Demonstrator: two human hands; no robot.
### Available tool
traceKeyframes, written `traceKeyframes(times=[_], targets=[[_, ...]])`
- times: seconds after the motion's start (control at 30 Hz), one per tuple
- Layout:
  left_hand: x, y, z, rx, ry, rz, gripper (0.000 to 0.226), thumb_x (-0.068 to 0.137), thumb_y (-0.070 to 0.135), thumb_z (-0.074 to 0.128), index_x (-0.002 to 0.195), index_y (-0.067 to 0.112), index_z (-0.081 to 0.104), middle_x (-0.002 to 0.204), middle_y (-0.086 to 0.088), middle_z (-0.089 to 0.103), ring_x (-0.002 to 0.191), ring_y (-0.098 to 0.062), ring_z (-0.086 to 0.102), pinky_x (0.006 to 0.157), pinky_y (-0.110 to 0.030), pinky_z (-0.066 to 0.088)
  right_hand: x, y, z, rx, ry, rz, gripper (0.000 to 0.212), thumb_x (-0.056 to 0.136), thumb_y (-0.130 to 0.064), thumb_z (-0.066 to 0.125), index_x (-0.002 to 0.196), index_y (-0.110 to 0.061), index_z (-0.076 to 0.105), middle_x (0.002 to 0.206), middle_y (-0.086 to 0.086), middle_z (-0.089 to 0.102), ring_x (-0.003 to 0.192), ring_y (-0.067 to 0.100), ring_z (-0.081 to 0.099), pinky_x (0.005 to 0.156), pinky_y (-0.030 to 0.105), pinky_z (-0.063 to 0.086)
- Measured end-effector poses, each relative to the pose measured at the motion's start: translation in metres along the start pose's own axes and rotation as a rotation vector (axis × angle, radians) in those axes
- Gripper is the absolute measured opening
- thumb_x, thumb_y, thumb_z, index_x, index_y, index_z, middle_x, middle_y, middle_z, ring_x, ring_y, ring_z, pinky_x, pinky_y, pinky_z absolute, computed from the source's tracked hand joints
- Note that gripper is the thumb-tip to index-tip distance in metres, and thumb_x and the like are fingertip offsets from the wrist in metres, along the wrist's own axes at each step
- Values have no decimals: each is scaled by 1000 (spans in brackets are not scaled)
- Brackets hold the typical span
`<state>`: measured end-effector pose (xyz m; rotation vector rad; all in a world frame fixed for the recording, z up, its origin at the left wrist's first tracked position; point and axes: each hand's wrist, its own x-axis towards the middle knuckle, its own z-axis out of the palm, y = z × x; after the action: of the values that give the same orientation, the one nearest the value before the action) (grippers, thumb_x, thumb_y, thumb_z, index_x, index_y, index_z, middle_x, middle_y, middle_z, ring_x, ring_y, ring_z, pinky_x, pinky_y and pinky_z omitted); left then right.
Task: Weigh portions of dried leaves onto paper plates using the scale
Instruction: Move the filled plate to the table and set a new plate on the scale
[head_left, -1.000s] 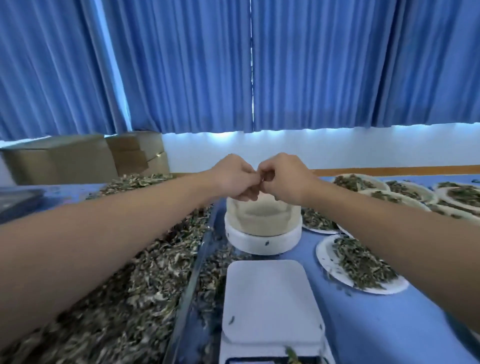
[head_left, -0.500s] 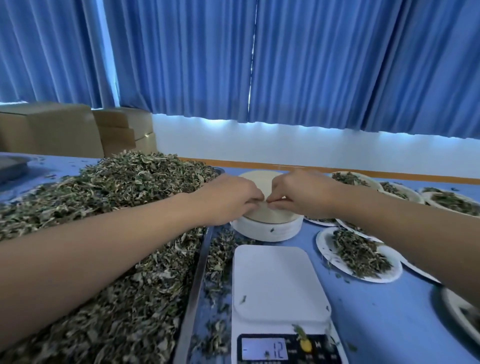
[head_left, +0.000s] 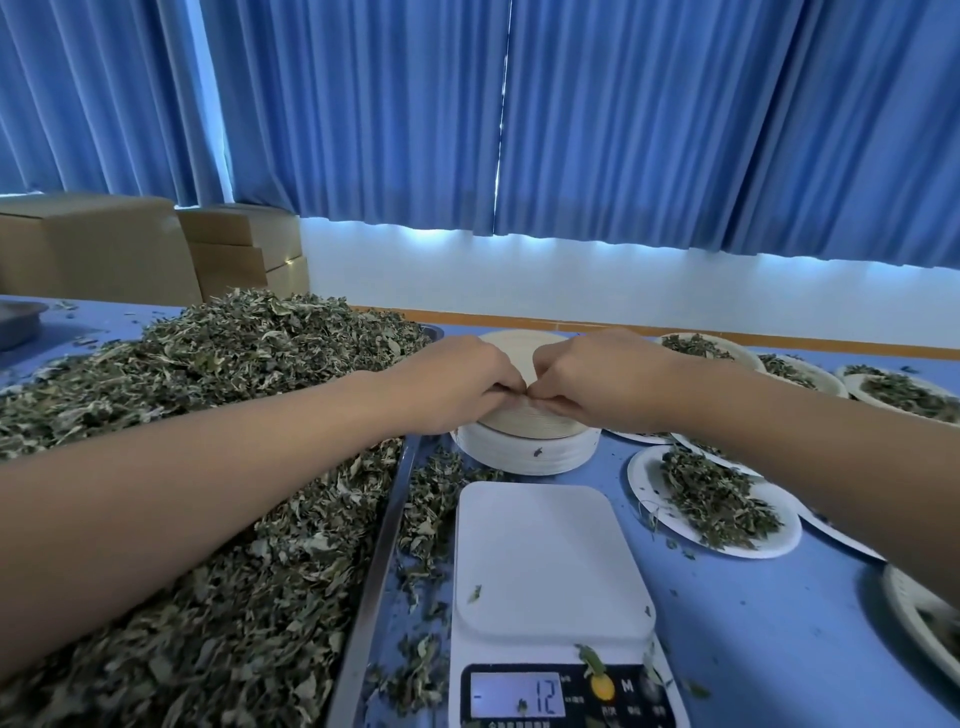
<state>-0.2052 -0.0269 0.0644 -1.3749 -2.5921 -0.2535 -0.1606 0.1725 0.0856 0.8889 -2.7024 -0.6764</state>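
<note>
Left hand and right hand, fingers curled, both pinch near rim of top plate on paper plate stack behind scale. Dried leaves heaped at left.

1. Top plate, pinched by the left grip and right grip: cream-beige; the stack of paper plates beneath it: white.
2. Scale, nearer than the grips: white platform, black panel, pale blue display, dark digits, yellow button.
3. Dried leaves, left of the left grip: mottled dull green, olive, tan.
4. Tray rim: grey.
5. Worktop: plain blue.
6. Filled plate, right of the right grip: white under dark green.
7. Curtains, beyond the grips: blue, vertically pleated.
8. Cardboard boxes: tan.
</note>
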Motion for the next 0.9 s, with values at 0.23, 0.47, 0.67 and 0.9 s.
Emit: traceKeyframes(times=[0.23,0.47,0.67,0.9], targets=[[2,0,-2,29,26,30,24,102,21,51,105,21,74,102,5,75,87,-19,61,78,-35,47,-6,-2,-1,-140,24,-45,39,111,-36,24,122,-22,59,106,-1,49,72,26,54,59,34,33],[4,0,-14,32,74,40,26,104,34,51,103,21,74,96,6,73,89,-19,63,80,-37,48,-10,10,-11,-87,66,16,24,108,-29,37,119,-23,58,110,-3,49,77,20,45,62,34,37],[6,0,-19,77,67,33,26,105,31,50,97,18,72,91,3,72,89,-22,61,82,-42,48,-13,13,-9,8,135,35,39,108,-44,28,113,-28,63,109,-9,51,82,20,56,66,32,37],[5,2,-16,85,83,61,25,105,30,51,105,20,74,99,5,72,92,-21,62,83,-42,48,-14,14,-7,74,139,58,38,108,-47,33,108,-30,67,103,-11,53,83,16,52,65,31,33]])
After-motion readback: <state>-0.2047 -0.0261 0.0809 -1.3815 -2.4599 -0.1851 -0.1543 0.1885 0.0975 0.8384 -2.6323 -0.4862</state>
